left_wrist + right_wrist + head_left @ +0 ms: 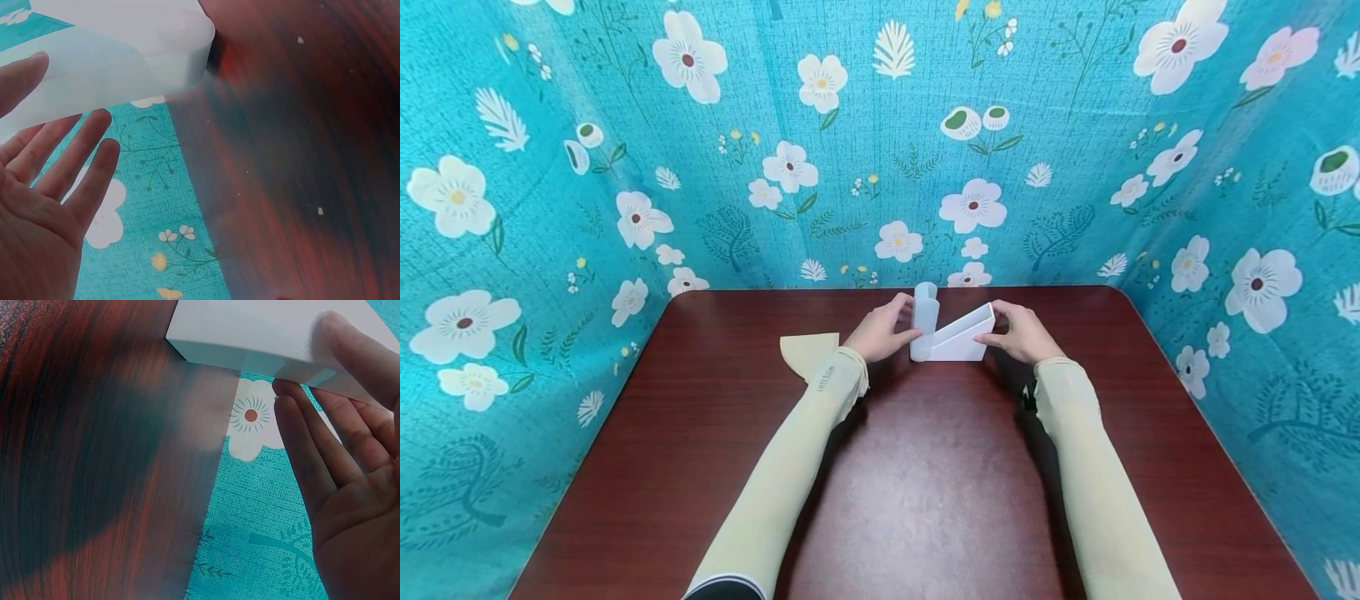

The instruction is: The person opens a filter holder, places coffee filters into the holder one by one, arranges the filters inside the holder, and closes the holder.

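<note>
Near the table's far edge stands a pale, slim upright piece with rounded ends [925, 321]. A white slant-topped, box-like holder [962, 340] adjoins it on the right, its low end against the upright piece. My left hand [880, 331] holds the upright piece from the left, thumb on the near side and fingers behind. In the left wrist view, the pale piece [94, 78] looks slightly translucent and my thumb lies over it. My right hand [1021, 333] grips the holder's tall end. The right wrist view shows my thumb on its ribbed white face [262, 328], fingers across from it.
A flat cream piece with one curved edge [805, 354] lies on the dark red-brown table [910, 500], left of my left hand and partly behind the sleeve. A turquoise flowered curtain [850, 167] hangs round the table's back and sides.
</note>
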A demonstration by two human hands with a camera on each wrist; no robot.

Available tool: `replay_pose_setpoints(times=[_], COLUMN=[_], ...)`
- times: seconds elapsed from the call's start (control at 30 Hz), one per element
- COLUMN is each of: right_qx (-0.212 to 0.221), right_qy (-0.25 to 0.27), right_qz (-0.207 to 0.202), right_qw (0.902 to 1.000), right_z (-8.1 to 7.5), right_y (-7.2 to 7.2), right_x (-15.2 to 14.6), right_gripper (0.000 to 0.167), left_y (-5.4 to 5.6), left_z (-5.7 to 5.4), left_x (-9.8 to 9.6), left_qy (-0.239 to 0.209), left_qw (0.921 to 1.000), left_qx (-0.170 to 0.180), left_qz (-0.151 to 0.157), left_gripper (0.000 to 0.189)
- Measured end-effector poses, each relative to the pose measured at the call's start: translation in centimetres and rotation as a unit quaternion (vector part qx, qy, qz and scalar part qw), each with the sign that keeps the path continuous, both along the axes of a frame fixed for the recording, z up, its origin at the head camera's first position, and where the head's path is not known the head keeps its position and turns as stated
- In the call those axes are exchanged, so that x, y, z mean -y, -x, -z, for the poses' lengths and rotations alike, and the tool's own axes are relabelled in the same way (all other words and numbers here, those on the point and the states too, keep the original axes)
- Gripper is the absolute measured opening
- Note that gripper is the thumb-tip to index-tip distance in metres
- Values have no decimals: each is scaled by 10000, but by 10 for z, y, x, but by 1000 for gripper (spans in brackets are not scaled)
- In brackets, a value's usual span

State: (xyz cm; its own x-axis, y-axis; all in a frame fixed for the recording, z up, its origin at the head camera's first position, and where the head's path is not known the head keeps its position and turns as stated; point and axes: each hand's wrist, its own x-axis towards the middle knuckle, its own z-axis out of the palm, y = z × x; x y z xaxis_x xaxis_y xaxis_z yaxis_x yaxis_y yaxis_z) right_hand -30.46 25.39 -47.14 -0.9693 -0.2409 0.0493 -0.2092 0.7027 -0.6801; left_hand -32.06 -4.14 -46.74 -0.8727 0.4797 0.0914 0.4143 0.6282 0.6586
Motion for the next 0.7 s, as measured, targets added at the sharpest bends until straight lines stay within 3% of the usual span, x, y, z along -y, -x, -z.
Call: replay_pose_setpoints(times=[0.7], right_qx=[143], right_qy=[44], right_qz=[39], right_qw=[9999], right_z=[-1], right_y=[1], right_x=[-1], right_gripper=[42], left_y=[-1], left_z=[11], left_x=[27], left_qy=[-580], left_qw=[9978], left_qx=[286], left_qz=[-109], left_gripper=[54])
